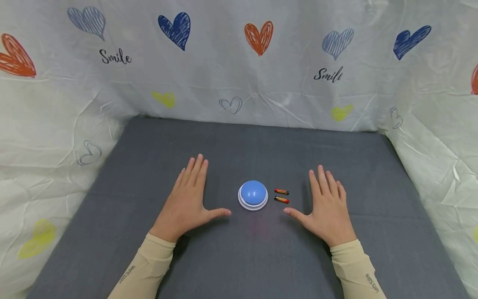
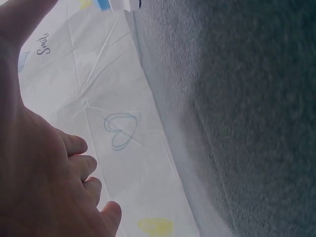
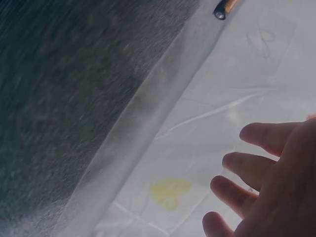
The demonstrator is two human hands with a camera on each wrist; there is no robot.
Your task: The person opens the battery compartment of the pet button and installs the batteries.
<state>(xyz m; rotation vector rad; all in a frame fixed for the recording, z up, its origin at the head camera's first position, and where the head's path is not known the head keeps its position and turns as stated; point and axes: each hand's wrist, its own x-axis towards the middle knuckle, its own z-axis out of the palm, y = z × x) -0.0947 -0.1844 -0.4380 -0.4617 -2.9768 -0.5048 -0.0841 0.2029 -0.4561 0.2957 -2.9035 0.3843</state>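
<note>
A round push-button light with a blue dome (image 1: 253, 193) and a white base sits mid-table in the head view. Just right of it lie two small batteries, an upper one (image 1: 281, 191) and a lower one (image 1: 281, 199), lying roughly parallel. To the left, my left hand (image 1: 185, 203) has its fingers straight and its thumb pointing toward the blue dome, holding nothing. My right hand (image 1: 327, 207) is spread the same way on the other side, thumb tip just below the batteries. One battery (image 3: 225, 9) shows at the top of the right wrist view.
Dark grey cloth (image 1: 231, 257) covers the table. A white sheet (image 1: 209, 74) printed with hearts and "Smile" hangs behind and down both sides. Beige sleeves (image 1: 149, 261) cover both forearms.
</note>
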